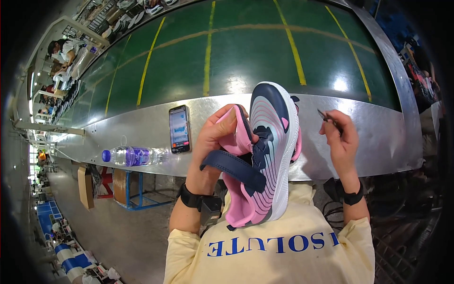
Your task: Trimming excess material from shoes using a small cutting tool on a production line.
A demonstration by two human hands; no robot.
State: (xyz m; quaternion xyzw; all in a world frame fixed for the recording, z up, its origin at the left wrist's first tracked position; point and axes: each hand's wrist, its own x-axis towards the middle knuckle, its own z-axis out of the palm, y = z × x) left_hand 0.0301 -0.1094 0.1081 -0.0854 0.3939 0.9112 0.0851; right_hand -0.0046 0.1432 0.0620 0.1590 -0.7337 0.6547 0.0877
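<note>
A sneaker (279,142) in navy, pink and pale blue, with a white sole, stands on its heel end against my chest, toe away from me. My left hand (215,135) is closed on its pink padded tongue, pulling it out to the left. The navy strap (234,170) hangs loose across the shoe's opening. To the right of the shoe, my right hand (341,137) is raised over the metal ledge, closed on a small dark pointed tool (323,115) whose exact kind I cannot make out. Part of another pink and navy shoe (298,146) shows behind the sneaker.
A phone (179,129) with a lit screen and a clear bottle with a purple cap (125,156) lie on the metal ledge (378,137). Beyond runs a green conveyor belt (246,57) with yellow lines. A blue-framed stool (135,189) stands at left; a person (66,52) sits far left.
</note>
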